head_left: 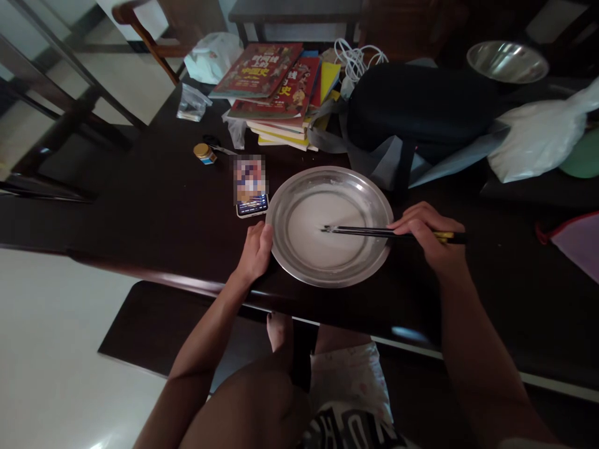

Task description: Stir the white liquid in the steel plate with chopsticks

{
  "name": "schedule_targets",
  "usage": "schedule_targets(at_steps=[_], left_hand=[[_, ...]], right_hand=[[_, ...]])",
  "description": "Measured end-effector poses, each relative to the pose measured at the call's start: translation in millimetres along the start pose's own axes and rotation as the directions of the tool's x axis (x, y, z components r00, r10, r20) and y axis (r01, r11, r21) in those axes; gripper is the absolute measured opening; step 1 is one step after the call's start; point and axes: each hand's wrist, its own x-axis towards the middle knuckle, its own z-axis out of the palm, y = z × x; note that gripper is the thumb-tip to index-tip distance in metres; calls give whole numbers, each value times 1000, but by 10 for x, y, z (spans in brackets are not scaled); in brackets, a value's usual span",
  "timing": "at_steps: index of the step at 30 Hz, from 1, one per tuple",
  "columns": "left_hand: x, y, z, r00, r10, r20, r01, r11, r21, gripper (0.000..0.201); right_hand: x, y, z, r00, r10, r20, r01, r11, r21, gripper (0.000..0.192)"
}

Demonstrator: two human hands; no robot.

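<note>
Pale, faintly printed shorts [349, 374] are worn with a top [358, 430] bearing bold black-and-white lettering, forearms [199, 352] bare.

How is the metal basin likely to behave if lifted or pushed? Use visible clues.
The metal basin may slosh when tilted, holding a whitish, liquid-looking mixture. Its smooth, shiny rim could feel slippery. Its wide, shallow shape suggests sliding rather than tipping when pushed.

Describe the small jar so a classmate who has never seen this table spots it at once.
On the dark table, find the wide metal bowl of whitish liquid. Left of it lies a phone; farther up and left in the picture, beside the scissors, sits the small jar. Its round golden lid sets it apart from both.
</note>
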Motion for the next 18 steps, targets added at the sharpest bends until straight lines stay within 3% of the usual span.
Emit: schedule_targets(at_steps=[3, 6, 10, 15, 18], left_hand=[[2, 10, 0, 1000, -1, -1, 1, 1000, 4, 72], [6, 23, -4, 1000, 1, 3, -1, 1000, 11, 74], [9, 30, -9, 1000, -7, 4, 7, 1000, 3, 76], [3, 13, -5, 1000, -22, 1, 22, 999, -32, 73], [0, -7, 1, 1000, -16, -2, 16, 999, -27, 70]], right_hand=[[3, -5, 2, 999, 10, 34, -12, 999, 47, 28], [5, -12, 4, 997, 5, 82, -4, 1000, -9, 25], [5, -16, -2, 1000, 11, 1, -11, 1000, 14, 28], [7, -19, 0, 995, 23, 94, -20, 999, -30, 25], [11, -16, -6, 999, 15, 37, -13, 999, -43, 26]])
